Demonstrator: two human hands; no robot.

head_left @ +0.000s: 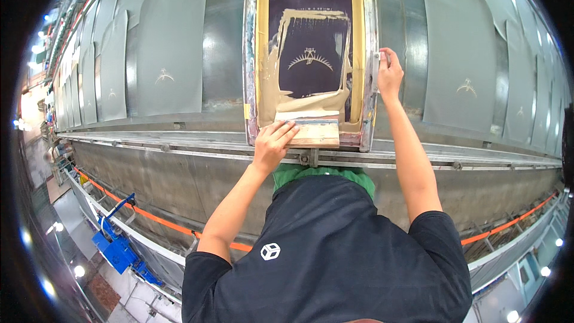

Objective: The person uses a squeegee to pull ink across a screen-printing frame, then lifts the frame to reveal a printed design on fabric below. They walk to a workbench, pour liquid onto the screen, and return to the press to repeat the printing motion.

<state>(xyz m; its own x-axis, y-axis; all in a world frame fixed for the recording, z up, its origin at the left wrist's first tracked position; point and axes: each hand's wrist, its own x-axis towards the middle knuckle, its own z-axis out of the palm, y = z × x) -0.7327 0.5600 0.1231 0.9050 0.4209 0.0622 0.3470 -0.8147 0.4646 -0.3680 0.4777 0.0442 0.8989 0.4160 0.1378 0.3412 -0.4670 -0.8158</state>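
Observation:
In front of me a silk-screen frame [370, 30] lies on the long metal table, its edges lined with yellow tape. A pale crown-like pattern [310, 58] shows in the dark middle of its mesh. Beige ink [308, 103] surrounds the dark area and is thickest at the near end. There, a wooden squeegee [314, 134] rests across the mesh, with the fingers of my left hand [276, 142] closed over its left part. My right hand [391, 76] grips the frame's right side, fingers bent at the rim.
Grey cut panels lie along the table on both sides, including a left panel [170, 48] and a right panel [457, 54] with small pale prints. A metal rail [239, 142] runs along the near edge. Blue equipment [119, 251] stands low at left, beside an orange strip [158, 218].

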